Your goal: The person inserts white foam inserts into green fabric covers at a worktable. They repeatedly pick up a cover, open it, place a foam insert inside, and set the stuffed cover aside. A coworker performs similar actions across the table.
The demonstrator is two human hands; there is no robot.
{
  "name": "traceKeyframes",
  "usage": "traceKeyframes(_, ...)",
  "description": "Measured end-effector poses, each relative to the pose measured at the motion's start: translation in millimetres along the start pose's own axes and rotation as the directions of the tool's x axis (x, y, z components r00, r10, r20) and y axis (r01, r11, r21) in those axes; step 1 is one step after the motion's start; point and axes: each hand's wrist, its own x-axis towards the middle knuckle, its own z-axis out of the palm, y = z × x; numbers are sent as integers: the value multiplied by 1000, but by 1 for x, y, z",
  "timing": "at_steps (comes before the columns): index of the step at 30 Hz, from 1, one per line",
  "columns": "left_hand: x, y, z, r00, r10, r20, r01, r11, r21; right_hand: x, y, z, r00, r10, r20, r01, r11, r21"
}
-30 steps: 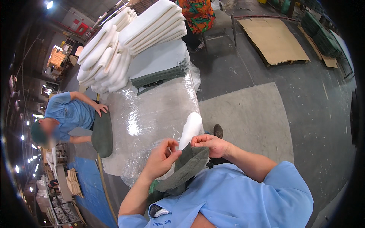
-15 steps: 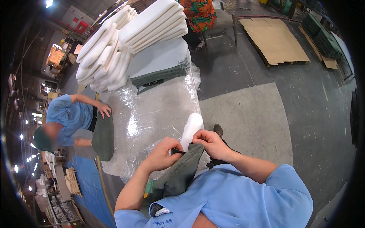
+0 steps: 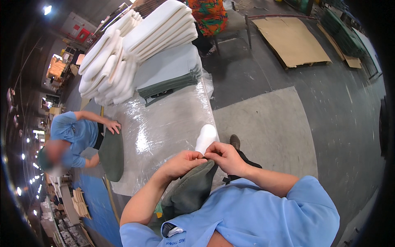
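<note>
My left hand (image 3: 183,164) and my right hand (image 3: 227,159) meet at the upper end of a dark green fabric cushion cover (image 3: 187,194). Both are closed, their fingertips pinching the cover's edge close together. The cover hangs puffed and tilted against my front, over the table's near edge. Just beyond my fingers a rounded white piece, seemingly padding (image 3: 206,136), lies at the table's right edge. Whether it runs into the cover is hidden behind my hands.
A plastic-covered table (image 3: 164,119) carries folded white padding sheets (image 3: 160,31) and a stack of grey-green fabric pieces (image 3: 168,68). At left, a co-worker (image 3: 76,133) handles a green cushion (image 3: 112,156). Cardboard (image 3: 293,41) lies on the floor at far right.
My hands have come together at the cover's tip, the left moving right and up. The cover's opening, visible between them before, is now pinched close. The co-worker's near arm has shifted slightly.
</note>
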Motion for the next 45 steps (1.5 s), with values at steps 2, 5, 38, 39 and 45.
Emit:
traceKeyframes(2,1,0,-7,1000,28,12,-29,997,77,0,-3,-10,988,124,96,-142,966,217)
traceKeyframes(5,3,8,-10,996,92,16,-92,960,263,-7,8,-21,933,228,277,-334,833,442)
traceKeyframes(38,45,69,-26,973,-39,227,-166,560,811,-5,38,-9,946,195,261,-276,905,324)
traceKeyframes(39,42,72,-24,972,45,230,-226,439,869,-2,40,-11,933,221,285,-301,911,280)
traceKeyframes(45,44,63,-30,914,274,299,-381,321,867,12,46,-18,918,221,329,-215,975,-55)
